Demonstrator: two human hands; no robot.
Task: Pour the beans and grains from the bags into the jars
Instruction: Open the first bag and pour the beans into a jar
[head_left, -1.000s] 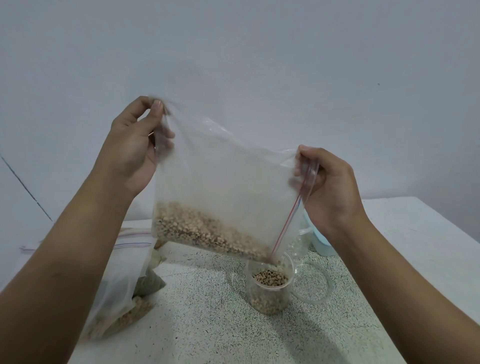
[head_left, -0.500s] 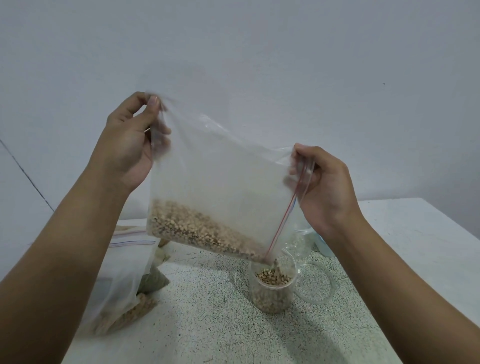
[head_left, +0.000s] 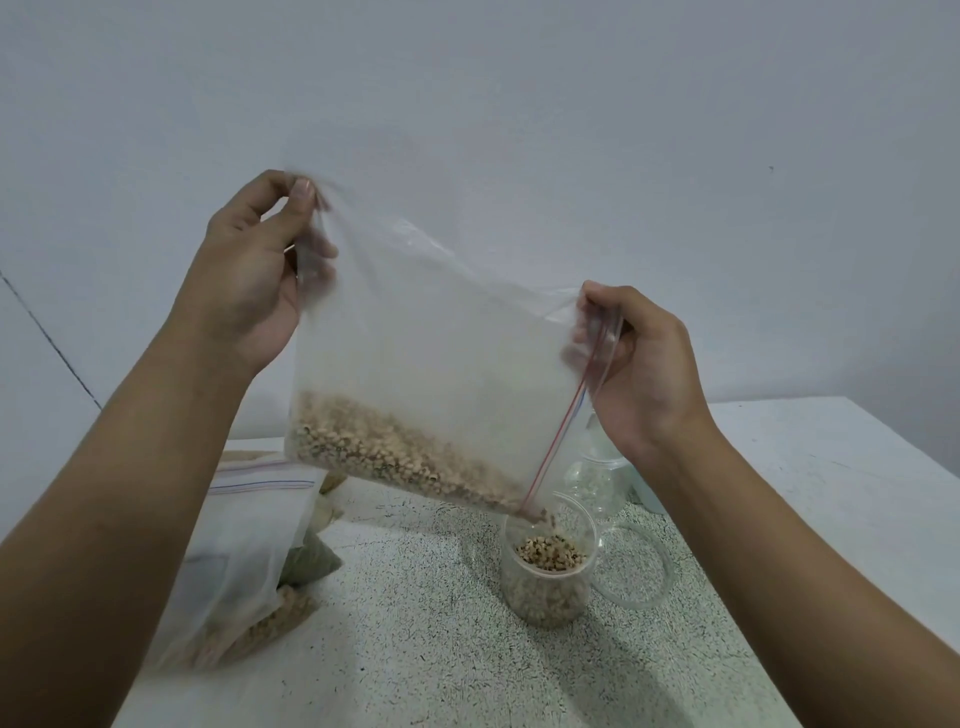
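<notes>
**Speckled counter, soft bag, rolling beans**

Speckled grey counter (head_left: 415, 649) fills the near part of the view, and both forearms reach over it. On it, toward the right, stands a small clear jar (head_left: 545, 587), upright and open, already mostly filled with pale beans with dark eyes. Just beside it lies a clear round lid (head_left: 667, 577), as it seems. At the left lies a heap of other zip bags (head_left: 254, 545), with grains inside.

Above the jar the bag in work (head_left: 431, 353) hangs tilted, with the low corner of its mouth just over the jar's rim. The beans in this bag (head_left: 395, 457) lie as a sloping band along the lower edge, and a few are at the mouth. The left hand (head_left: 254, 275) pinches the high closed corner between thumb and fingers. The right hand (head_left: 639, 374) is curled round the upper end of the red zip strip (head_left: 566, 431). The hands are well apart, each clamped on the bag.

I judge the film to be thin, soft and slippery. The weight sits low, so the bag can sag and its mouth can fold or swing off the narrow jar. The best places to hold it are a closed corner and the stiffer zip strip, which shapes the spout. The beans are hard and roll freely, so they may rush out if the high corner rises too fast. The jar looks light and may tip if it is bumped.

Behind stands another clear jar (head_left: 592, 478), partly hidden, and then the plain pale wall (head_left: 519, 104).
</notes>
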